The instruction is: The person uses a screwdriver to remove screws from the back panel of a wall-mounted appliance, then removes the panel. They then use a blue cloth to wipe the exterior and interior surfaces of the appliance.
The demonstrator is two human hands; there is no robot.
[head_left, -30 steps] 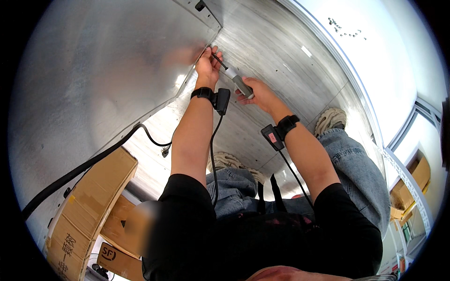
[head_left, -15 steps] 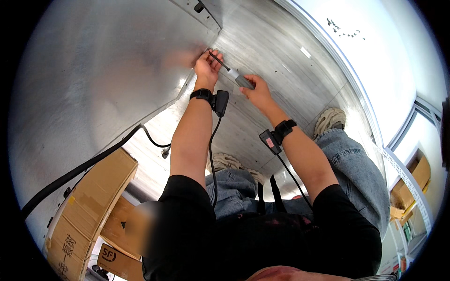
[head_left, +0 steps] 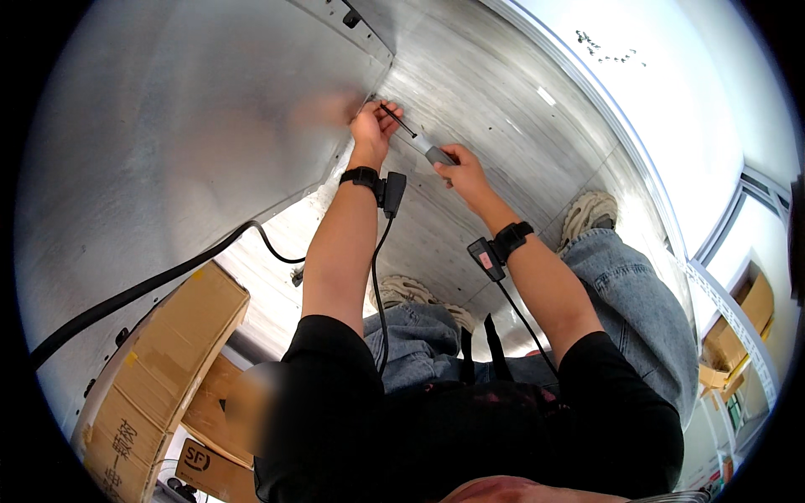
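Observation:
A screwdriver with a grey handle (head_left: 438, 156) and a dark shaft (head_left: 398, 120) is in my right hand (head_left: 464, 172), whose fingers are wrapped round the handle end. The shaft slants away to the left, its tip reaching the fingers of my left hand (head_left: 371, 130). That hand is curled beside the lower edge of a large metal panel (head_left: 210, 126), thumb and index finger close together at the tip. Whatever is pinched there is too small to make out. A black strap with a small box (head_left: 394, 193) sits on each wrist, each with a cable.
Cardboard boxes (head_left: 168, 352) stand at the lower left. A thick black cable (head_left: 142, 289) runs past the panel. Wood-grain flooring (head_left: 503, 92) lies beyond my hands, bordered on the right by a white panel (head_left: 662, 109). My shoe (head_left: 589, 214) is right of my right forearm.
Both hands and the screwdriver have shifted slightly nearer to me. The view has moved a little too. My right hand remains on the handle.

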